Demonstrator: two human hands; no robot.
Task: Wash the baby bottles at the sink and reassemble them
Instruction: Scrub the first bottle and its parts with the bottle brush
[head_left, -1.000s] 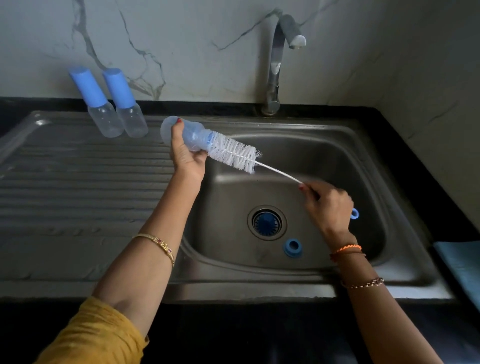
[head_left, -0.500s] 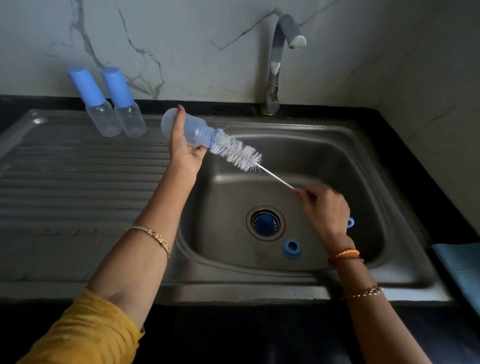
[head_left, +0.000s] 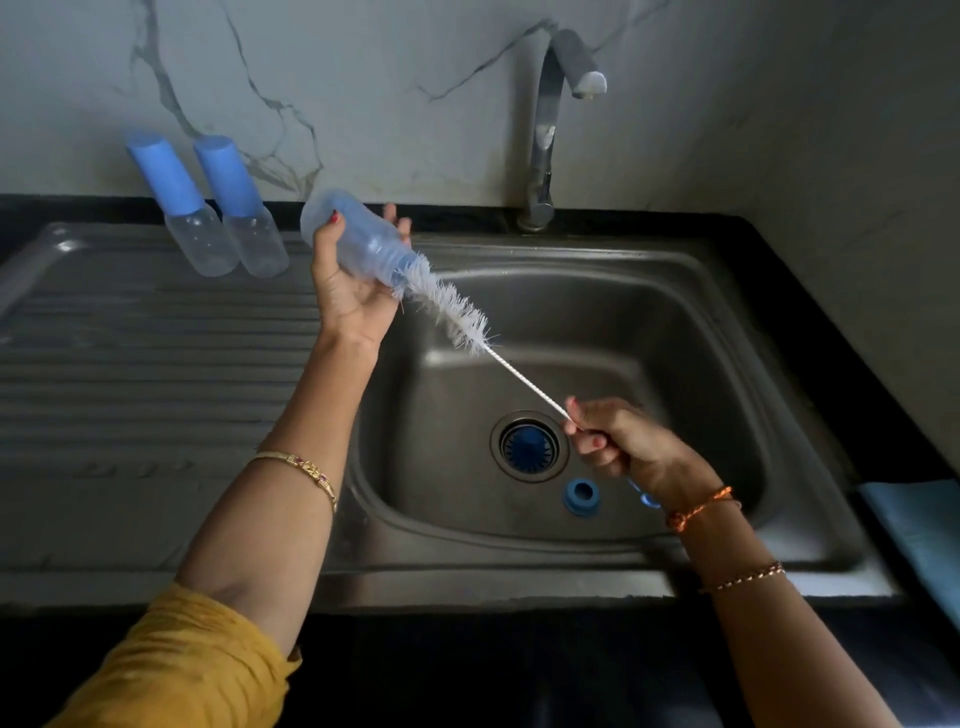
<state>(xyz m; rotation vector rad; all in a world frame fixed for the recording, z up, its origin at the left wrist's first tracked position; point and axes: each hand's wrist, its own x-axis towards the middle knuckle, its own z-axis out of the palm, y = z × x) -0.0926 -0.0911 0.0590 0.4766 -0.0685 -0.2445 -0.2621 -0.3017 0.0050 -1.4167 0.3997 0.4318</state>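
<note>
The open baby bottle (head_left: 358, 244) is being scrubbed inside, so the washing step looks to be in hand, with reassembly not yet begun. It is lying tilted in the left hand (head_left: 353, 291), base up and away, mouth pointing down toward the basin; the thumb and fingers are curling round its body and grasping it. The bottle brush (head_left: 452, 312) is reaching from the mouth of the bottle, only its tip inside, most of the white bristles showing outside and just right of the left palm. The twisted wire stem is running down and across to the right hand (head_left: 618, 441), which is pinching it between curled fingers, the blue handle end poking out below the wrist.

The next move, as I judge it, is calling for either another push of the bristles into the bottle or pulling them clear, then a rinse under the tap (head_left: 550, 130), which is standing beyond both hands and showing no water running.

Just below the right hand, a blue screw ring (head_left: 582, 496) is lying on the sink (head_left: 727, 322) floor beside the drain (head_left: 530, 447). Beyond the left hand, two capped bottles (head_left: 218, 218) are standing together on the drainboard.
</note>
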